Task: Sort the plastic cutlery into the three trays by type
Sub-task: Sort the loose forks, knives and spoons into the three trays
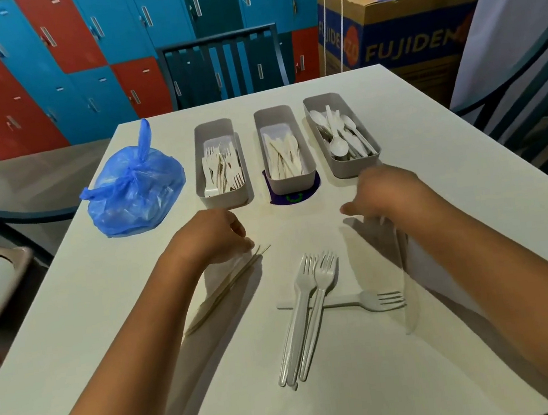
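Three grey trays stand in a row at the far side of the white table [375, 395]: the left tray [223, 200] holds forks, the middle tray [292, 183] knives, the right tray [354, 167] spoons. My left hand [212, 237] pinches thin beige knives [227, 289] that slant down to the left, just in front of the left tray. My right hand [383, 194], in front of the right tray, holds a blurred white knife [408, 297] hanging downward. Two loose forks [304, 310] lie side by side between my arms, across a third fork [375, 301] pointing right.
A knotted blue plastic bag [132, 186] sits left of the trays. A purple sticker [294, 198] shows under the middle tray. A dark chair [223, 61] stands behind the table, another chair [539, 71] at right. Cardboard boxes [391, 24] and lockers fill the back.
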Motion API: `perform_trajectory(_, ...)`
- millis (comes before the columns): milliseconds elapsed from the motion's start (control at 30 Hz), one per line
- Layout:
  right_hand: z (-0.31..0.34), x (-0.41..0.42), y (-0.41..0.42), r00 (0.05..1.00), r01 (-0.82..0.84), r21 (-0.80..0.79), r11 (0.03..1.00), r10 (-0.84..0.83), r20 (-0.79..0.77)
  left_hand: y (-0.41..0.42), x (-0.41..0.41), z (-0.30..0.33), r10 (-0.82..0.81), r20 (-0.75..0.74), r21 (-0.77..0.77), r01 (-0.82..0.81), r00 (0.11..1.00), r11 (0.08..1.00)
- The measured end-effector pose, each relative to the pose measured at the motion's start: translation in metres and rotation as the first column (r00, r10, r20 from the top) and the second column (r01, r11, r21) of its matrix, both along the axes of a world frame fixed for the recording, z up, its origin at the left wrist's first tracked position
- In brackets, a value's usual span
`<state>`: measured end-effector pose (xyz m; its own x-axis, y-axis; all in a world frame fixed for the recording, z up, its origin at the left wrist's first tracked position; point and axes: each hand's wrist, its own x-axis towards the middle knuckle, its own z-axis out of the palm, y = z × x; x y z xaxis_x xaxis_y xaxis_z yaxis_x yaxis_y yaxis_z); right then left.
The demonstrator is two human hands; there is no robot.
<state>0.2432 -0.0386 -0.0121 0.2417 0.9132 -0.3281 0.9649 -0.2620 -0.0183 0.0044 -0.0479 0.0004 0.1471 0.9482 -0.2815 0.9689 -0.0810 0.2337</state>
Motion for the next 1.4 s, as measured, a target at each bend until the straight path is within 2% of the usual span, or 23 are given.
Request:
perform_trajectory(100,0.02,-0.03,-0.016,0.969,-0.214,0.12,0.97,0.226,-0.103,-0.006,-0.004,-0.006,0.025,-0.081,-0.031,-0.027,0.996,0.999)
perform_trajectory(167,0.028,-0.05,-0.025,0.904,-0.343,0.151,0.927,0.369,-0.214,-0.01,-0.007,-0.01,0.039,-0.135,-0.05,-0.046,0.99,0.998)
perform_trajectory(233,0.025,-0.064,-0.027,0.844,-0.407,0.158,0.899,0.437,-0.31,-0.011,-0.009,-0.015,0.056,-0.169,-0.045,-0.064,0.984,0.997)
perform_trajectory(300,0.017,-0.075,-0.025,0.815,-0.434,0.177,0.883,0.469,-0.341,-0.012,-0.011,-0.019,0.089,-0.163,-0.033,-0.096,0.983,0.995)
perform_trajectory(500,-0.012,-0.094,-0.012,0.793,-0.483,0.192,0.854,0.52,-0.319,-0.01,-0.015,-0.025,0.158,-0.034,-0.017,-0.158,0.987,0.987)
perform_trajectory(767,-0.026,-0.1,-0.004,0.787,-0.487,0.256,0.835,0.547,-0.287,-0.003,-0.021,-0.028,0.208,0.005,0.017,-0.208,0.978,0.978)
perform_trajectory(900,-0.024,-0.109,-0.008,0.713,-0.599,0.289,0.746,0.662,-0.23,-0.001,-0.023,-0.027,0.234,-0.003,0.0,-0.234,0.972,0.972)
perform_trajectory(1033,-0.027,-0.117,-0.01,0.619,-0.717,0.277,0.64,0.767,-0.171,-0.001,-0.028,-0.013,0.227,0.1,0.155,-0.24,0.969,0.958)
perform_trajectory(1100,-0.027,-0.118,-0.008,0.613,-0.711,0.298,0.637,0.769,-0.18,-0.001,-0.031,-0.006,0.234,0.179,0.239,-0.272,0.956,0.932)
perform_trajectory(1200,-0.025,-0.117,-0.004,0.637,-0.695,0.282,0.661,0.748,-0.186,0.001,-0.032,0.002,0.235,0.215,0.322,-0.296,0.948,0.899)
perform_trajectory(1400,-0.013,-0.093,0.003,0.738,-0.581,0.217,0.784,0.62,-0.266,0.006,-0.027,0.012,0.231,0.282,0.256,-0.305,0.931,0.917)
